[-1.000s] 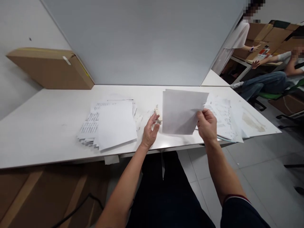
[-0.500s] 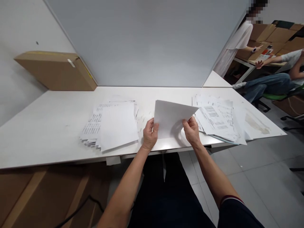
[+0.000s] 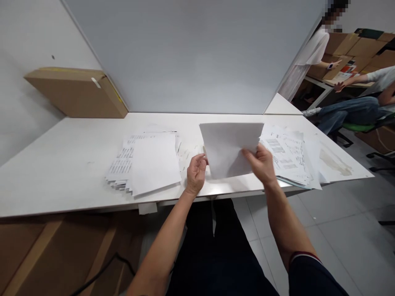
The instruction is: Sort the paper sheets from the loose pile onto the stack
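Observation:
My right hand grips the right side of a sheet of white paper, thumb on the face towards me and fingers behind. The paper stands tilted up over the table, its blank side facing me. Close to its left edge is my left hand, fingers loosely curled and apart from the thumb, with nothing gripped. On the left lies a stack of printed papers with a blank sheet on top. To the right, a spread pile of printed papers lies partly behind my right hand.
All this is on a white table against a grey panel. A cardboard box leans at the back left. Below the front edge are more cardboard boxes. Two people, one standing, one seated, are at the right.
My right hand has moved right and slightly up with the paper, which now faces me more squarely. The paper's left edge has slipped out of my left hand, which stayed nearly in place.

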The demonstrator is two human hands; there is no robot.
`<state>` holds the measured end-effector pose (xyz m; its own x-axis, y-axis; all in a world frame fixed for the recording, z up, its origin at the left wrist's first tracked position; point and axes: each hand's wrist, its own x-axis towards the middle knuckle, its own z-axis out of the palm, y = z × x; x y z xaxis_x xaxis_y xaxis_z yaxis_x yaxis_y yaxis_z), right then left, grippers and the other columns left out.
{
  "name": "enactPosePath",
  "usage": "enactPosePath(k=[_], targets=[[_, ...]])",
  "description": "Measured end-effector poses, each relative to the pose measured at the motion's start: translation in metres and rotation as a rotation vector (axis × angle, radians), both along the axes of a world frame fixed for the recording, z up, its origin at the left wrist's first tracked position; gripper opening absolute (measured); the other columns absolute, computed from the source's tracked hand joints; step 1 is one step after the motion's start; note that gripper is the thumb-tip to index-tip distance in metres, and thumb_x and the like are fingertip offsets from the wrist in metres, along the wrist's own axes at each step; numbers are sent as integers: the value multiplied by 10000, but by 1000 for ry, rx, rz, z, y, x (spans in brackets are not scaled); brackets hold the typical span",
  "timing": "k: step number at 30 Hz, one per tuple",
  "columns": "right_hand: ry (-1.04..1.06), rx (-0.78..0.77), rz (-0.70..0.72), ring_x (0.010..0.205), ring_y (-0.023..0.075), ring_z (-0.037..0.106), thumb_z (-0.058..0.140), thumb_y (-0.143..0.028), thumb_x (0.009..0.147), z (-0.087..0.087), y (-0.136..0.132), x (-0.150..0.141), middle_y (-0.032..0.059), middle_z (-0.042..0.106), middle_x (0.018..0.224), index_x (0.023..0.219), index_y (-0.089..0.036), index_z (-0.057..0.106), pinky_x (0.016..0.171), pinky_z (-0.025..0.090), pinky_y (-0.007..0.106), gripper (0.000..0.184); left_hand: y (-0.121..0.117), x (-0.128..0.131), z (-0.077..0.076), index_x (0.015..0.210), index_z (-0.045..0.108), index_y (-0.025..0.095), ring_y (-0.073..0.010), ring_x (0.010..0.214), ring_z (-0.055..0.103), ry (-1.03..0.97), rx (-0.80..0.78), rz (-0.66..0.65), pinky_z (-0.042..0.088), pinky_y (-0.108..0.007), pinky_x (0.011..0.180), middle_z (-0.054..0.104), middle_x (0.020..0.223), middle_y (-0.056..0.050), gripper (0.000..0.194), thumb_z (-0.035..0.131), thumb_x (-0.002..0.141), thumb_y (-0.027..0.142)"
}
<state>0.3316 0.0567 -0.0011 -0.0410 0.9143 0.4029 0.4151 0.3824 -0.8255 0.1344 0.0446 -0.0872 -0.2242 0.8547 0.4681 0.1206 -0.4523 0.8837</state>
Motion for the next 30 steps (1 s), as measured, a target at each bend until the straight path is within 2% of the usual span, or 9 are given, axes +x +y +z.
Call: enactPosePath(k=[3, 5, 7, 10, 16, 20, 23, 25, 30], targets=[[-485, 72, -51, 697, 175, 545, 464, -345, 830, 52, -9, 11, 27, 607, 765, 901, -212, 556, 583, 378, 262, 176, 4, 0, -4, 1168, 421, 188, -160, 922, 582, -69, 17, 17, 451, -354, 850, 605, 939, -73, 304, 384, 878, 272], [-773, 53, -5, 618, 162, 504, 443, -298, 833, 74, -11, 11, 25, 570, 667, 837, -208, 541, 542, 320, 258, 133, 8, -2, -9, 1189, 406, 190, -170, 990, 564, -49, 12, 82, 440, -376, 885, 587, 1005, -87, 352, 385, 837, 189], [-986, 25, 72, 570, 150, 462, 427, -254, 832, 81, -9, 6, 26, 537, 611, 787, -203, 519, 523, 271, 260, 114, 10, -4, -13, 1207, 398, 200, -176, 1025, 547, 19, 11, 102, 434, -387, 900, 569, 1057, -91, 457, 391, 759, 108], [-1153, -14, 161, 540, 138, 424, 405, -208, 831, 69, -1, -3, 28, 518, 593, 764, -200, 496, 514, 230, 262, 113, 9, -6, -15, 1227, 391, 212, -183, 1025, 536, 175, -16, 39, 429, -389, 897, 552, 1105, -86, 582, 399, 667, 56], [-1238, -49, 217, 516, 131, 407, 395, -168, 823, 47, 6, -8, 31, 526, 615, 795, -196, 482, 500, 201, 263, 96, 5, -4, -9, 1186, 429, 208, -189, 964, 528, 374, -171, -82, 446, -357, 829, 559, 1036, -72, 552, 426, 656, 51], [-1249, -9, 197, 506, 133, 403, 376, -186, 840, 48, 4, -7, 33, 525, 607, 804, -193, 478, 493, 197, 268, 108, 7, -3, -9, 1085, 488, 207, -198, 965, 508, 425, -150, -18, 428, -363, 840, 568, 997, -61, 367, 469, 729, 121], [-1241, -13, 210, 503, 130, 403, 381, -207, 845, 46, 3, -10, 28, 520, 599, 792, -194, 468, 486, 198, 263, 103, 8, -3, -10, 895, 547, 211, -196, 874, 515, 492, -164, 10, 434, -341, 774, 574, 851, -46, 128, 460, 800, 208], [-1213, -29, 212, 499, 128, 404, 385, -243, 855, 47, 3, -11, 21, 509, 583, 783, -195, 461, 479, 201, 258, 116, 8, -2, -10, 815, 548, 214, -186, 819, 519, 499, -172, 26, 432, -324, 744, 561, 781, -33, 99, 451, 820, 232], [-860, -103, 135, 546, 139, 477, 415, -350, 857, 56, 3, 8, 16, 538, 605, 747, -199, 477, 483, 290, 246, 197, 5, -4, -8, 1044, 525, 212, -151, 804, 551, 261, -107, 93, 440, -287, 744, 592, 862, -32, 223, 418, 862, 283]])
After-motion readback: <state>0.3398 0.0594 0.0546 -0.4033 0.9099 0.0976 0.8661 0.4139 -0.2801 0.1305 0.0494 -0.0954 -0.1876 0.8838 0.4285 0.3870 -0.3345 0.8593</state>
